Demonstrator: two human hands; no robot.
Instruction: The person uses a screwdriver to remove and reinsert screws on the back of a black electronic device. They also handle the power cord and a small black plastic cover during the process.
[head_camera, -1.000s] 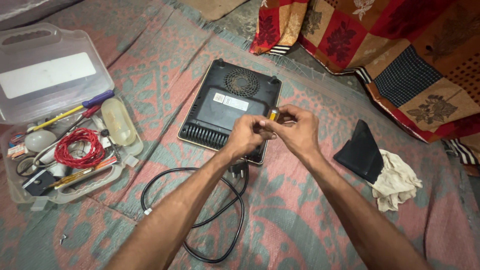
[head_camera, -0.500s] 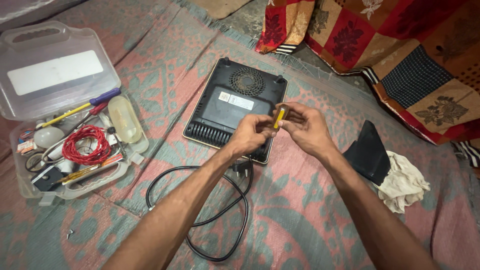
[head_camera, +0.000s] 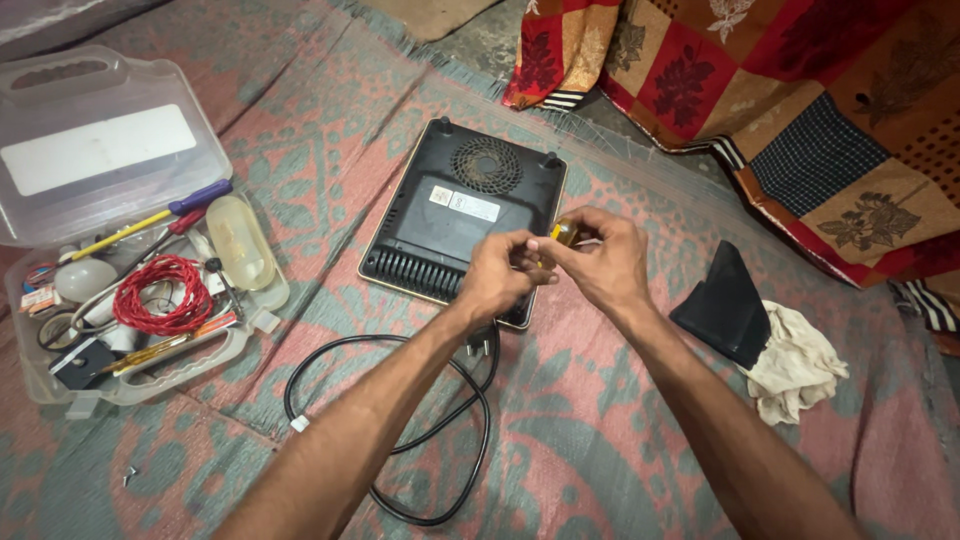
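Observation:
A black induction cooker (head_camera: 450, 215) lies upside down on the mat, its vent grille and round fan opening facing up. Both my hands are held together above its near right corner. My right hand (head_camera: 600, 262) grips a small screwdriver with an amber handle (head_camera: 563, 233). My left hand (head_camera: 497, 275) pinches the lower end of that tool with its fingertips; the tip is hidden between my fingers. The cooker's black power cord (head_camera: 420, 440) loops on the mat beneath my left forearm.
An open clear plastic toolbox (head_camera: 130, 230) sits at the left with a red wire coil (head_camera: 155, 293), screwdrivers and small parts. A black pouch (head_camera: 725, 305) and a cream rag (head_camera: 795, 365) lie at the right. A patchwork quilt (head_camera: 790, 100) lies beyond. A loose screw (head_camera: 128, 476) rests on the mat.
My hands stay joined on the screwdriver and have shifted slightly, with the amber handle now showing above my right fingers. The view has drifted a little.

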